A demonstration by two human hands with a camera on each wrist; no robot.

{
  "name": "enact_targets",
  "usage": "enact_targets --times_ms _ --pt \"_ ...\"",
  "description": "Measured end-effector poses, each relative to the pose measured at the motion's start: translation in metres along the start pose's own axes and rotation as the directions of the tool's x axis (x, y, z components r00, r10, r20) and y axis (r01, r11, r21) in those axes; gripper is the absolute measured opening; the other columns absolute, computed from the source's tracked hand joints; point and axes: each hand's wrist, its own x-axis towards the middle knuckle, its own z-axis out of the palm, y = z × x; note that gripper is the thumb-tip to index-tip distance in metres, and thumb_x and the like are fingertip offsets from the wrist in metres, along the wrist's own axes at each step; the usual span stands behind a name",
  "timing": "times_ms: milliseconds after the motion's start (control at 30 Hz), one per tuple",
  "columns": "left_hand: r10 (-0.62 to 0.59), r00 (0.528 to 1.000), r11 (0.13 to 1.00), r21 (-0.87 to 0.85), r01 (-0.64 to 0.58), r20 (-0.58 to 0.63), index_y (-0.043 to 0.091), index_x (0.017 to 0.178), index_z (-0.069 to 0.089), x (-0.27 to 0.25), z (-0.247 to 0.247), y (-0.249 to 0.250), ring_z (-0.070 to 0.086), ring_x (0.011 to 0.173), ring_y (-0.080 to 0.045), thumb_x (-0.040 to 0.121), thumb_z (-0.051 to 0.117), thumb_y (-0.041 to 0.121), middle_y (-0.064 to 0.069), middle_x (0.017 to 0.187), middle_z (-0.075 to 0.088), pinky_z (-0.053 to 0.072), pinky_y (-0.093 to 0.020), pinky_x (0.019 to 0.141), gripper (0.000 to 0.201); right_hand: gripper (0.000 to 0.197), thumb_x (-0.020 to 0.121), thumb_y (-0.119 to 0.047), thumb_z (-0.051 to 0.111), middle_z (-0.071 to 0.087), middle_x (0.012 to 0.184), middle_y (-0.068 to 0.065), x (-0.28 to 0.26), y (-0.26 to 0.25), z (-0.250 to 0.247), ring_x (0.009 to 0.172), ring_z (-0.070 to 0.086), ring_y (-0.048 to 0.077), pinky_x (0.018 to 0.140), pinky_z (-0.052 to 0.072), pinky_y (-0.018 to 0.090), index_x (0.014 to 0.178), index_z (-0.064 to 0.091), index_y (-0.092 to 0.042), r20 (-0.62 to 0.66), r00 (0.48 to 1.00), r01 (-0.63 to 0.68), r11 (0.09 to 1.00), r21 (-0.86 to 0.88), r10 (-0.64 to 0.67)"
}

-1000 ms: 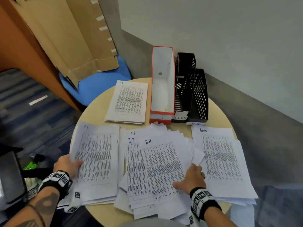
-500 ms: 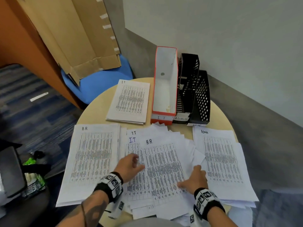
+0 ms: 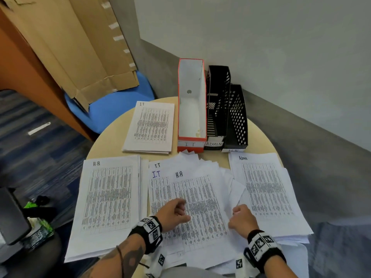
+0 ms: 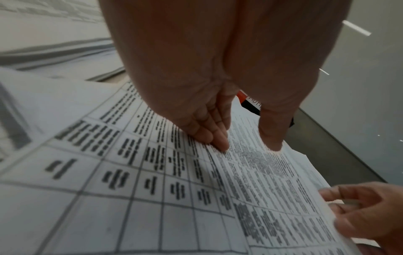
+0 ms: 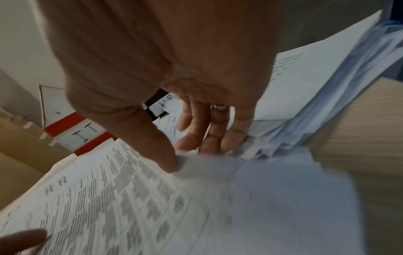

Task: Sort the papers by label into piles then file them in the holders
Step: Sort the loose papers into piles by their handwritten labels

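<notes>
A loose middle pile of papers has a sheet marked H.R (image 3: 200, 199) on top. My left hand (image 3: 174, 212) rests on that sheet; its fingertips (image 4: 220, 145) and thumb press down on the print. My right hand (image 3: 241, 217) pinches the sheet's right edge, thumb (image 5: 165, 158) on top and fingers under it. Sorted piles lie around: H.R pile (image 3: 108, 197) at left, IT pile (image 3: 150, 127) at the back, Admin pile (image 3: 265, 189) at right. Behind stand the red-and-white IT holder (image 3: 191, 109), the black ADMIN holder (image 3: 217, 101) and the black H.R holder (image 3: 237, 117).
The round wooden table (image 3: 259, 137) stands in a corner against a grey wall. A blue chair (image 3: 112, 109) with flattened cardboard (image 3: 80, 47) leaning on it is behind at left. A green packet (image 3: 38, 231) lies on a dark seat at lower left.
My left hand has left the H.R pile and moved right onto the middle pile's top sheet. My right hand has stayed at that sheet's right edge and closed on it.
</notes>
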Motion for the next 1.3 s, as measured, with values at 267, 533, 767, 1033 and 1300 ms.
enact_targets --times_ms 267,533,767,1033,1300 --pt "0.08 0.996 0.983 0.165 -0.085 0.037 0.024 0.151 0.046 0.0 0.001 -0.005 0.055 0.113 -0.002 0.092 0.073 0.042 0.011 0.122 0.05 0.048 -0.017 0.1 0.068 0.037 0.075 -0.025 0.084 0.063 0.106 -0.006 -0.008 -0.005 -0.002 0.099 0.061 0.013 0.076 0.047 0.022 0.103 0.06 -0.022 0.087 0.987 0.141 0.989 -0.033 -0.138" --pt "0.093 0.994 0.979 0.178 -0.101 0.051 0.024 0.153 0.045 0.005 0.001 -0.011 0.053 0.115 -0.004 0.091 0.073 0.044 0.011 0.123 0.048 0.049 -0.022 0.104 0.07 0.034 0.081 -0.032 0.083 0.062 0.093 -0.007 -0.022 -0.009 -0.009 0.092 0.063 0.019 0.08 0.048 0.031 0.1 0.057 -0.02 -0.109 0.992 0.072 0.987 0.143 -0.056" --pt "-0.026 0.997 0.999 -0.03 0.024 -0.071 0.019 0.141 0.045 -0.004 -0.002 0.003 0.058 0.091 -0.008 0.081 0.081 0.052 0.003 0.109 0.055 0.055 -0.02 0.079 0.077 0.017 0.087 -0.001 0.074 0.075 0.081 -0.002 -0.051 -0.023 -0.026 0.084 0.07 0.013 0.078 0.05 0.026 0.077 0.071 -0.015 -0.148 0.918 0.395 0.876 0.275 -0.368" --pt "-0.155 0.985 0.763 -0.643 0.072 -0.074 0.024 0.136 0.046 -0.022 -0.032 0.021 0.062 0.124 -0.022 0.065 0.092 0.059 0.002 0.14 0.06 0.045 -0.055 0.112 0.092 0.04 0.072 0.006 0.079 0.069 0.107 0.036 -0.074 -0.043 -0.016 0.094 0.068 0.036 0.078 0.057 0.039 0.103 0.056 0.016 0.033 0.942 0.149 0.504 0.851 -0.334" --pt "-0.135 0.866 0.953 -0.301 -0.019 -0.481 -0.005 0.088 0.072 -0.066 -0.135 -0.004 0.06 0.055 -0.023 0.087 0.078 0.042 -0.022 0.071 0.07 0.052 -0.03 0.048 0.048 0.014 0.079 0.005 0.081 0.07 0.067 0.019 -0.095 -0.078 0.024 0.05 0.061 0.029 0.047 0.045 0.03 0.087 0.071 0.002 0.034 0.949 0.267 0.858 0.439 -0.313"
